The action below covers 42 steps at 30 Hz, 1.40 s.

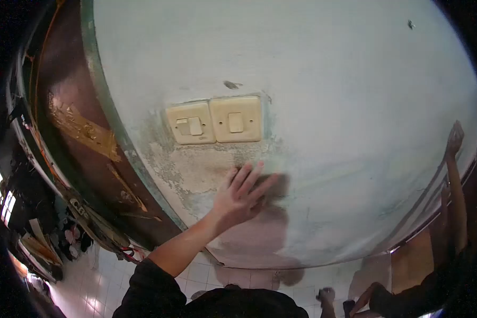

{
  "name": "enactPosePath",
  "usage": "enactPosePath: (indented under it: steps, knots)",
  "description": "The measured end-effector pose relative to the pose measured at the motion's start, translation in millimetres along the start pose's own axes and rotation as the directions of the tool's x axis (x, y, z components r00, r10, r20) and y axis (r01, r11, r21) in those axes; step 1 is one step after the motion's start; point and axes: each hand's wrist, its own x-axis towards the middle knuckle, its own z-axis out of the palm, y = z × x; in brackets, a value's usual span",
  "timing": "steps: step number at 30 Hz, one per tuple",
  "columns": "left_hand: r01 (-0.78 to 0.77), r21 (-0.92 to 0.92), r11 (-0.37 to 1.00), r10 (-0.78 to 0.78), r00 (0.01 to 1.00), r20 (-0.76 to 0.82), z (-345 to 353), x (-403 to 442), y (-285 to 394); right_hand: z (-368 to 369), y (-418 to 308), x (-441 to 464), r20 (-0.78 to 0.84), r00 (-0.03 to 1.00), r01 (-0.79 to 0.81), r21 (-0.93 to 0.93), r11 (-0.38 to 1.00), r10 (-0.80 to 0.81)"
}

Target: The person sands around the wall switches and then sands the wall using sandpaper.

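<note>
My left hand (237,200) is raised to the pale wall (344,132), fingers spread, with the fingertips at the worn patch of bare plaster (199,167). Nothing is held in it. Just above the fingers are two cream light switch plates side by side: the left switch plate (191,133) carries two rockers, the right switch plate (252,119) one. Low at the bottom, my right hand (328,294) is small in view and closed around something dark that I cannot make out.
On the right, another person's raised hand (455,139) rests near the wall; that person's other hand (363,303) is by a dark phone-like object (349,307). A brown door panel (71,79) with peeling tape stands left. White floor tiles (85,286) lie below.
</note>
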Motion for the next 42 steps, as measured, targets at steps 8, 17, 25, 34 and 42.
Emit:
enactPosePath:
  steps: [8, 17, 25, 34, 42]
  knots:
    - [-0.184, 0.024, 0.983, 0.180, 0.915, -0.361, 10.3, 13.2, -29.8, 86.9, -406.5, -146.8, 0.360, 0.507, 0.822, 0.071, 0.565, -0.783]
    - [0.146, 0.086, 0.985, -0.094, 0.892, -0.442, 5.8, 25.2, -20.8, 167.2, -569.5, -272.2, -0.137, -0.140, 0.978, 0.134, -0.158, -0.981]
    - [0.236, 0.059, 0.970, -0.185, 0.871, -0.456, -1.1, 27.2, -17.8, 193.5, -581.0, -283.2, -0.251, -0.246, 0.958, 0.085, -0.274, -0.936]
    - [0.215, 0.071, 0.974, -0.158, 0.871, -0.466, 3.4, 27.2, -19.4, 202.4, -575.9, -284.3, -0.300, -0.218, 0.966, 0.069, -0.249, -0.929]
    - [0.143, 0.144, 0.979, -0.065, 0.892, -0.447, 2.4, 27.0, -24.3, 204.6, -587.3, -286.2, -0.321, -0.319, 0.940, 0.010, -0.341, -0.891]
